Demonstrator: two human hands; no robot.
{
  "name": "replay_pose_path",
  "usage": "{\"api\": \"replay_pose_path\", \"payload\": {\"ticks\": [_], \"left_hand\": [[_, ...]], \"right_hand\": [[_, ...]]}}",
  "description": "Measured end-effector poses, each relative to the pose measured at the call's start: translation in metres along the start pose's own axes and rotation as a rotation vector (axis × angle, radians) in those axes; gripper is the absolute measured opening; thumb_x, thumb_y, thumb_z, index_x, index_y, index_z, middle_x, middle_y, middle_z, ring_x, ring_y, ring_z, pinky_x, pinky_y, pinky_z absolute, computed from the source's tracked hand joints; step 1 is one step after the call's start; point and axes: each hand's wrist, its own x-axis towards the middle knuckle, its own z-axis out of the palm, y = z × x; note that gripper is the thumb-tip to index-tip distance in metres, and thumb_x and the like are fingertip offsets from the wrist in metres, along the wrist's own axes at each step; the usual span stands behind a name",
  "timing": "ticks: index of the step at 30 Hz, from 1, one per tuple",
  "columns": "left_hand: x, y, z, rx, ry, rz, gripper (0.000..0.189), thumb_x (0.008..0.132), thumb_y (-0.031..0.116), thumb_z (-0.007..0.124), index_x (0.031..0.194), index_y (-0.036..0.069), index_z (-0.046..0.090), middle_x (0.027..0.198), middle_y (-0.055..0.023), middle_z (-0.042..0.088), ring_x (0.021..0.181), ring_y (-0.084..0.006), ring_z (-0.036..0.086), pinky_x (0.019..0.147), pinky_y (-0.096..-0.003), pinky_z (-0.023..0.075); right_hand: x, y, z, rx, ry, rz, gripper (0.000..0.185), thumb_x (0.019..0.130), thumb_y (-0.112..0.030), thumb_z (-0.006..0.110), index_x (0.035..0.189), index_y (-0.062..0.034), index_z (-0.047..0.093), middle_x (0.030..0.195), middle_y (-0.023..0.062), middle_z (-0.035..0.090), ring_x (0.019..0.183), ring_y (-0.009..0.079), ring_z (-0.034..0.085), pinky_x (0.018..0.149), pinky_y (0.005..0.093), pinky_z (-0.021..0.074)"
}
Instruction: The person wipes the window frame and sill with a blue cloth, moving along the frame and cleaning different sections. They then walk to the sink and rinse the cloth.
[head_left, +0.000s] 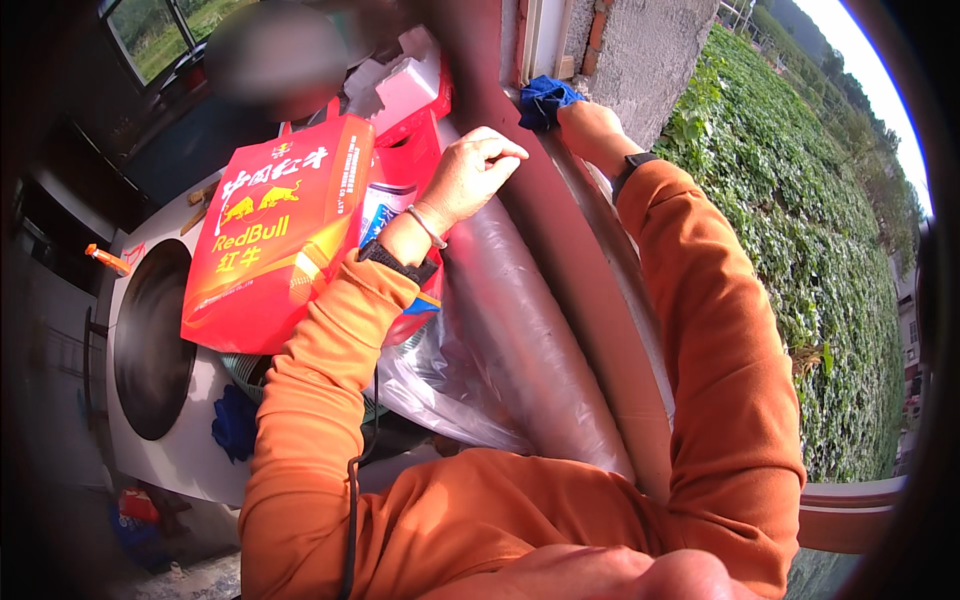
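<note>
My right hand (592, 131) grips a crumpled blue cloth (550, 101). The cloth touches the corner where the reddish-brown window sill (555, 217) meets the window frame (546, 41) and a rough cement wall. My left hand (472, 180), with a bangle at the wrist, hangs above the inner side of the sill. Its fingers are curled in, and nothing shows in them. Below and beside it stand a red Red Bull carton bag (281, 240) and a printed package (386, 210). A long roll of clear plastic film (540, 337) lies along the sill.
White foam packaging (405, 86) sits behind the bag. To the left, a pale counter (202, 435) holds a large dark wok (154, 337), a second blue cloth (235, 424) and an orange-handled object (107, 259). Outside the window spreads dense green foliage (795, 277).
</note>
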Motion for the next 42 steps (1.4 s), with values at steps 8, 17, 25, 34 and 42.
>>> {"api": "replay_pose_path", "payload": {"ticks": [8,17,25,34,42], "left_hand": [[-0.005,0.022,0.016,-0.056,0.028,0.055,0.01,0.082,0.007,0.061,0.09,0.003,0.066,0.086,-0.0079,0.061,0.083,-0.02,0.06,0.074,-0.0288,0.0471],[-0.008,0.028,0.015,-0.1,0.037,0.036,0.011,0.081,0.007,0.061,0.089,0.003,0.066,0.085,-0.009,0.061,0.081,-0.0205,0.061,0.072,-0.0287,0.0473],[-0.004,0.029,0.006,-0.091,0.003,0.009,0.016,0.084,0.013,0.058,0.093,0.003,0.066,0.087,-0.0084,0.061,0.083,-0.017,0.059,0.074,-0.0273,0.0455],[-0.006,0.036,0.014,-0.19,-0.021,-0.106,0.015,0.081,0.014,0.061,0.09,0.005,0.068,0.083,-0.0112,0.065,0.077,-0.0202,0.061,0.07,-0.0306,0.0477],[0.008,0.044,0.03,-0.361,-0.096,-0.196,0.021,0.082,0.014,0.061,0.1,0.003,0.064,0.074,-0.0015,0.063,0.067,-0.0068,0.055,0.065,-0.0232,0.0464]], "right_hand": [[0.044,-0.009,0.009,-0.04,0.074,-0.03,0.016,0.08,-0.012,0.053,0.081,-0.0053,0.068,0.079,0.0139,0.067,0.076,0.0284,0.067,0.064,0.0372,0.0534],[0.08,0.001,0.022,-0.072,0.115,-0.084,0.013,0.077,-0.016,0.058,0.077,-0.0069,0.067,0.074,0.0119,0.066,0.075,0.0281,0.067,0.063,0.0385,0.0522],[0.037,0.06,-0.065,-0.072,0.332,0.103,0.017,0.081,-0.013,0.049,0.086,-0.0092,0.065,0.08,0.0144,0.065,0.08,0.0316,0.064,0.067,0.0401,0.0513],[-0.045,0.145,-0.108,0.058,0.602,0.354,0.019,0.083,-0.023,0.046,0.089,-0.0129,0.062,0.084,0.0157,0.064,0.081,0.0369,0.061,0.067,0.0454,0.0489],[-0.083,0.161,-0.148,0.056,0.713,0.46,0.023,0.087,-0.028,0.046,0.099,-0.0167,0.063,0.09,0.0143,0.064,0.085,0.0353,0.061,0.071,0.0456,0.0485]]}}
